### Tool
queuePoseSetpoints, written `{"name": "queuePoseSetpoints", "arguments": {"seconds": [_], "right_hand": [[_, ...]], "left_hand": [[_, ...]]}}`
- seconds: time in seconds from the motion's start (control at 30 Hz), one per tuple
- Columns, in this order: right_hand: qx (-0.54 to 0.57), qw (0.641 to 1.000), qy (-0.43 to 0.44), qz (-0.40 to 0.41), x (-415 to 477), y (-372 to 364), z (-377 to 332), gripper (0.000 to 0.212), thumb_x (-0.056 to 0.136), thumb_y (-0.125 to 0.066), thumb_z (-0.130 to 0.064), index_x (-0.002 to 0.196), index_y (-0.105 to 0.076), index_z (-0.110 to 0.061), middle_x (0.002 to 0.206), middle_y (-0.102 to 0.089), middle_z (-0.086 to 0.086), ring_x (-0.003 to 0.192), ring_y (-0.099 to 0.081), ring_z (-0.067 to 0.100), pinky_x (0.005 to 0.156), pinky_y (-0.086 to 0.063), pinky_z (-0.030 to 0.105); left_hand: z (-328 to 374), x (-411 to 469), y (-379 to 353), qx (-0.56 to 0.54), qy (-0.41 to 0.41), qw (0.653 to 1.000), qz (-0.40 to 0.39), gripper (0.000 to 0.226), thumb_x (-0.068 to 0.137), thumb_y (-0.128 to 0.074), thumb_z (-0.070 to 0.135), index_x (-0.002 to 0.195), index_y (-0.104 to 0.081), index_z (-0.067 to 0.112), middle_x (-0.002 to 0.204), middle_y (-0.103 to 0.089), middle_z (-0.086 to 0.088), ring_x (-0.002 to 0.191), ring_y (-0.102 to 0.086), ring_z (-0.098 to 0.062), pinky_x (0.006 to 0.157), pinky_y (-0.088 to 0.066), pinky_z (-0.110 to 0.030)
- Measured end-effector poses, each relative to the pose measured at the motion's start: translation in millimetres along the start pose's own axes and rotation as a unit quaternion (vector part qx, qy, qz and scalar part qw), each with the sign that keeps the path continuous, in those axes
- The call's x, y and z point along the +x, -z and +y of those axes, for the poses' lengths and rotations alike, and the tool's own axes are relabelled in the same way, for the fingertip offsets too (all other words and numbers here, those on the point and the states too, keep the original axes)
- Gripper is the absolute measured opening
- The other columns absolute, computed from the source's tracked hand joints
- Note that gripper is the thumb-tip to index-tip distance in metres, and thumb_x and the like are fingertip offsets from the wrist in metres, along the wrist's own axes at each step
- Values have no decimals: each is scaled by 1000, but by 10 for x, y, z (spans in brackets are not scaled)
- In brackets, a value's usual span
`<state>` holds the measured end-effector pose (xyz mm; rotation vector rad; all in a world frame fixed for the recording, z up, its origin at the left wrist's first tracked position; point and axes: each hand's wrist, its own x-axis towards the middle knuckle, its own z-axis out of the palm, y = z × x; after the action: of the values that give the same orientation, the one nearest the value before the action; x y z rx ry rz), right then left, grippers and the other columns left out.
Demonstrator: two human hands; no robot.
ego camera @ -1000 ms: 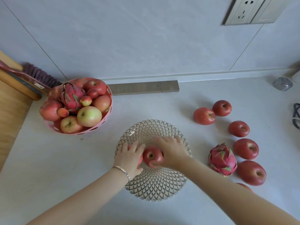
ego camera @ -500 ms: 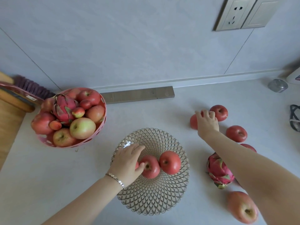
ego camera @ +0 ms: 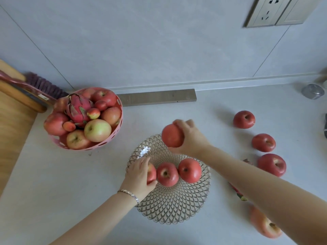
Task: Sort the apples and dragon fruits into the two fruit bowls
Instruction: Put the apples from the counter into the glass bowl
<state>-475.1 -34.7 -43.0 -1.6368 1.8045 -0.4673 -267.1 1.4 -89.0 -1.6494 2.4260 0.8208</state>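
Note:
A gold lattice bowl [ego camera: 169, 207] sits in the middle of the counter with two red apples [ego camera: 167, 176] [ego camera: 189, 170] side by side in it. My left hand [ego camera: 138, 175] rests on a third apple [ego camera: 151, 173] at the bowl's left side. My right hand [ego camera: 190, 137] holds a red apple [ego camera: 172, 136] above the bowl's far rim. Several loose apples [ego camera: 244, 119] [ego camera: 263, 142] [ego camera: 272, 164] [ego camera: 265, 225] lie on the counter to the right. A dragon fruit [ego camera: 238, 192] is mostly hidden behind my right forearm.
A pink bowl [ego camera: 115, 134] at the left is heaped with apples, small fruits and a dragon fruit [ego camera: 78, 108]. A wooden board [ego camera: 10, 121] and a brush [ego camera: 42, 84] lie at the far left, a grey strip [ego camera: 157, 97] by the wall, a small metal lid [ego camera: 312, 91] far right.
My right hand picked up an apple from the far right group and carried it left, above the lattice bowl's rim. My left hand stays on the apple in the bowl.

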Motion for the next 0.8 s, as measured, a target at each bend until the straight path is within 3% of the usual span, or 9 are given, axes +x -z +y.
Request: {"name": "queuePoseSetpoints", "arguments": {"seconds": [0.13, 0.3, 0.53, 0.63, 0.7, 0.8], "right_hand": [[-65, 995, 17, -79, 112, -461, -204, 81, 65, -78, -37, 133, -35, -30, 128, -40, 6, 104, -56, 29, 91, -50, 40], [-83, 993, -22, -79, 135, -748, -149, 82, 68, -74, -45, 135, -29, -32, 129, -38, 6, 107, -56, 32, 89, -49, 42], [-35, 988, -19, -148, 22, -753, -116, 90, 82, -57, -44, 146, 5, -30, 153, -6, 3, 131, -37, 35, 102, -42, 48], [-50, 984, 10, -170, -7, -572, -119, 94, 82, -60, -33, 149, 4, -19, 157, -11, 6, 134, -38, 28, 106, -39, 41], [-17, 992, 14, -125, -3, -373, -42, 80, 84, -59, -27, 148, -12, -16, 150, -32, 8, 130, -43, 24, 106, -38, 37], [-6, 999, -23, 45, 104, 57, 287, 56, 85, -57, -18, 138, -38, -14, 142, -43, 10, 130, -42, 25, 107, -32, 33]], "left_hand": [[10, -8, 13, -5, 19, 1000, 3, 88, 82, -62, 36, 145, -5, 11, 149, -22, -7, 140, -21, -21, 115, -20, -32], [48, -18, -10, 18, 10, 1000, 15, 96, 84, -59, 38, 144, 10, 7, 154, -11, -9, 142, -15, -21, 115, -16, -29], [48, 43, 4, -3, 25, 1000, 3, 101, 80, -62, 43, 145, 13, 23, 156, 2, -10, 143, -10, -26, 114, -25, -41], [120, 145, 71, 3, 4, 999, 33, 86, 81, -52, 54, 146, -1, 30, 156, 0, -9, 143, -9, -27, 114, -22, -43], [144, 242, 120, 27, -35, 998, 53, 75, 81, -44, 56, 145, -11, 34, 155, -7, -8, 142, -14, -28, 115, -25, -43], [206, 371, 208, 90, -63, 994, 26, 61, 88, -42, 48, 143, -18, 36, 156, -8, -2, 139, -23, -27, 112, -30, -42]]}}
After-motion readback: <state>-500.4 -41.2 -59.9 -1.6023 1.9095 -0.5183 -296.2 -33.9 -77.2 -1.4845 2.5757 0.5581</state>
